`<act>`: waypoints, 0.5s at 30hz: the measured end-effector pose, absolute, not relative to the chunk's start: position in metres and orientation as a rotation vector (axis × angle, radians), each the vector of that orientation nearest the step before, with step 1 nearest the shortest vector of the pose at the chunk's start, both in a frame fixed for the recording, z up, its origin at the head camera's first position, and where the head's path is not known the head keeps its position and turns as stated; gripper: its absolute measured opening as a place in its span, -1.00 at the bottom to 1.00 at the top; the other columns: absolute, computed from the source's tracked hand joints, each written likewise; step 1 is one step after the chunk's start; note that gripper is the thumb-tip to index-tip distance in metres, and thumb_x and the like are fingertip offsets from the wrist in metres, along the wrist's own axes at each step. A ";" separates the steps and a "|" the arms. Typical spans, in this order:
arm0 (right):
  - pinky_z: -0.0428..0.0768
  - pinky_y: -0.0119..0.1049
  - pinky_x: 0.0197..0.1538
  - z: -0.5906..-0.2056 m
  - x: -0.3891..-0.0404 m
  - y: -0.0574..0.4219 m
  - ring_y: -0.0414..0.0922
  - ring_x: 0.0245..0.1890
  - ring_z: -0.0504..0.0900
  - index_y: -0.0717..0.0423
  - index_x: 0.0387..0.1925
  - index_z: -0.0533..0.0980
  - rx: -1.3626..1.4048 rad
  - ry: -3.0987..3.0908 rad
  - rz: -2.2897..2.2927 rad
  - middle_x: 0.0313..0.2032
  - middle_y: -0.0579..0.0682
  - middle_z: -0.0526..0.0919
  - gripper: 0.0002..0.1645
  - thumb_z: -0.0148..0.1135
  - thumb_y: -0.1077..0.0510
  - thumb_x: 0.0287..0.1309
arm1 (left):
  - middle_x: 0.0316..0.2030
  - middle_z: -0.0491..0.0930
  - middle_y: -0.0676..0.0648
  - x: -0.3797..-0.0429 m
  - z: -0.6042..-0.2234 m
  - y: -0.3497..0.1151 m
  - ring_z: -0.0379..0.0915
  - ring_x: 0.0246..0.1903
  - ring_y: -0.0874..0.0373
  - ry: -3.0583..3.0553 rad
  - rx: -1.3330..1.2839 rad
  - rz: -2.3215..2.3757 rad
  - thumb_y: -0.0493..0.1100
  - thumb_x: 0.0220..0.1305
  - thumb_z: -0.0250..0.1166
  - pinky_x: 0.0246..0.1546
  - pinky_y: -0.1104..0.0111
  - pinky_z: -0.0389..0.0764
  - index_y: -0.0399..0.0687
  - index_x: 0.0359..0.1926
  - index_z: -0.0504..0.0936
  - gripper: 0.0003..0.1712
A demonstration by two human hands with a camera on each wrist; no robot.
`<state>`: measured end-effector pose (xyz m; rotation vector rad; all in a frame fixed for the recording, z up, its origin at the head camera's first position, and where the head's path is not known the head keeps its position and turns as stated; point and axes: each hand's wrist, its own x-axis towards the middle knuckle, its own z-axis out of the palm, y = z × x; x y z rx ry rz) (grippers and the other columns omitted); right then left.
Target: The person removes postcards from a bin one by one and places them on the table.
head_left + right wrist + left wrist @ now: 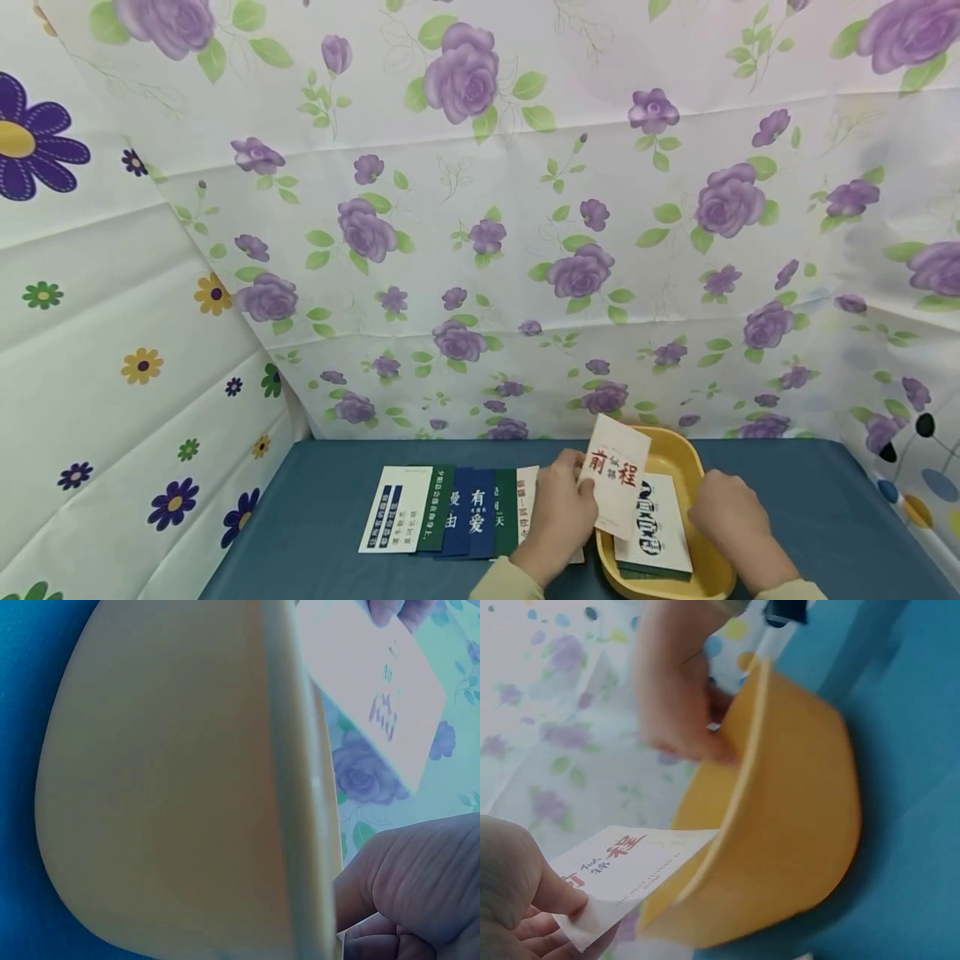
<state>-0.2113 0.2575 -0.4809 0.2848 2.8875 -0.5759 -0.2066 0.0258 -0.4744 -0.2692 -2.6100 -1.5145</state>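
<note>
My left hand pinches a white card with red and black Chinese characters, thumb on its printed face. The card is tilted over the left side of a yellow plastic basin. In the left wrist view, the card overlaps the basin's rim. My right hand is at the basin's right rim with bent fingers. In the right wrist view its thumb passes behind the rim; I cannot tell whether it grips anything. Inside the basin lies a white card with black print, a green edge beneath it.
Left of the basin, an overlapping row of cards lies on the blue-green table: a white card, green and navy ones and pale ones. Flower-printed cloth hangs behind the table and at both sides.
</note>
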 end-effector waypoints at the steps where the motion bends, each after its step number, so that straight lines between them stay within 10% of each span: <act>1: 0.40 -0.23 -0.64 -0.481 -0.211 0.258 -0.07 -0.66 0.48 0.24 -0.60 0.45 0.283 2.891 -0.586 -0.66 0.06 0.46 -0.88 0.06 0.29 -0.02 | -0.36 0.62 0.02 -0.208 -0.473 0.021 0.51 -0.49 0.40 -2.590 -0.253 -1.519 -0.32 0.23 0.19 -0.56 0.52 0.48 -0.06 -0.02 0.52 -0.71; 15: 0.35 -0.29 -0.62 -0.482 -0.210 0.264 -0.07 -0.66 0.42 0.27 -0.52 0.42 0.260 2.866 -0.647 -0.67 0.03 0.35 -0.90 0.09 0.27 -0.02 | -0.37 0.60 0.01 -0.224 -0.456 -0.058 0.49 -0.50 0.32 -2.403 -0.034 -1.408 -0.29 0.23 0.20 -0.58 0.48 0.48 -0.07 0.02 0.52 -0.69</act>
